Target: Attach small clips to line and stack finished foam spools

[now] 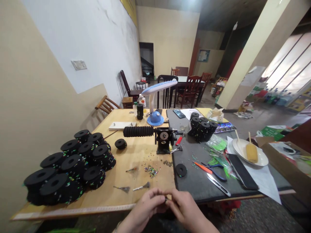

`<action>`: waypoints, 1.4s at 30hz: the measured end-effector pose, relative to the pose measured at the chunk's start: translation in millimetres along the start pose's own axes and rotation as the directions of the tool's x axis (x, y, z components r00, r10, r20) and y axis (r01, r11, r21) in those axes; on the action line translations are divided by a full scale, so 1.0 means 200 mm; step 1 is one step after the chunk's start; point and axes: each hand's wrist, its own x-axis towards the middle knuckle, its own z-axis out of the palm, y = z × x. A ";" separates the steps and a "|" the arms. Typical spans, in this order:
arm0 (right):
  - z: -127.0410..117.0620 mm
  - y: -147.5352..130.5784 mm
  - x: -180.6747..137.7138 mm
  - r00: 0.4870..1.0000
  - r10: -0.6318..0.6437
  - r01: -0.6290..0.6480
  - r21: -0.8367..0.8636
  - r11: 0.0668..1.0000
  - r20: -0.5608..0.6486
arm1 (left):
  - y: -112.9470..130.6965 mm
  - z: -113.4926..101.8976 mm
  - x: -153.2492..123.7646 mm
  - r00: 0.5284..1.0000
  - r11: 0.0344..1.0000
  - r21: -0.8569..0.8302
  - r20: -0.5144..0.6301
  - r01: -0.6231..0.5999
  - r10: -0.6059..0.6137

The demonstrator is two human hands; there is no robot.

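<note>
My left hand (pixel 143 207) and my right hand (pixel 184 207) meet at the front edge of the wooden table (pixel 136 155), their fingertips pinching a small dark piece (pixel 166 200). Its shape is mostly hidden by my fingers. Just ahead of my hands lie small bristle tufts with metal ends (pixel 143 186) and a scatter of coloured beads (pixel 151 171). A black foam disc (pixel 181 170) rests on the grey mat (pixel 194 184) to the right. Many similar discs, speckled with colour, form stacks (pixel 70 165) on the left.
A black hand-cranked winder (pixel 164 136) with a ribbed grip is near the table's middle. A blue lamp (pixel 154 118) stands behind it. Scissors (pixel 215 171), a steel blade (pixel 218 184), a phone (pixel 179 113) and a plate with corn (pixel 250 153) lie to the right.
</note>
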 end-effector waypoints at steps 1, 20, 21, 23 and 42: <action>-0.01 0.01 0.00 0.999 0.033 -0.033 0.016 0.999 -0.005 | -0.01 0.00 0.00 0.999 0.997 -0.080 0.033 0.025 -0.022; -0.03 -0.02 -0.03 0.999 -0.007 0.013 -0.149 0.989 0.046 | -0.06 -0.05 -0.01 1.000 0.993 0.117 -0.029 -0.006 0.010; -0.04 -0.02 -0.03 0.999 -0.007 0.014 -0.148 0.989 0.049 | -0.06 -0.05 -0.01 1.000 0.994 0.105 -0.025 0.003 0.000; -0.06 -0.02 -0.03 0.999 0.009 -0.006 -0.105 0.995 0.034 | -0.05 -0.05 -0.01 1.000 1.000 0.018 -0.001 0.019 -0.019; 0.21 0.03 -0.05 0.910 0.399 -0.203 0.712 0.672 -0.117 | -0.06 -0.01 -0.04 0.983 0.946 -0.306 0.109 -0.109 0.148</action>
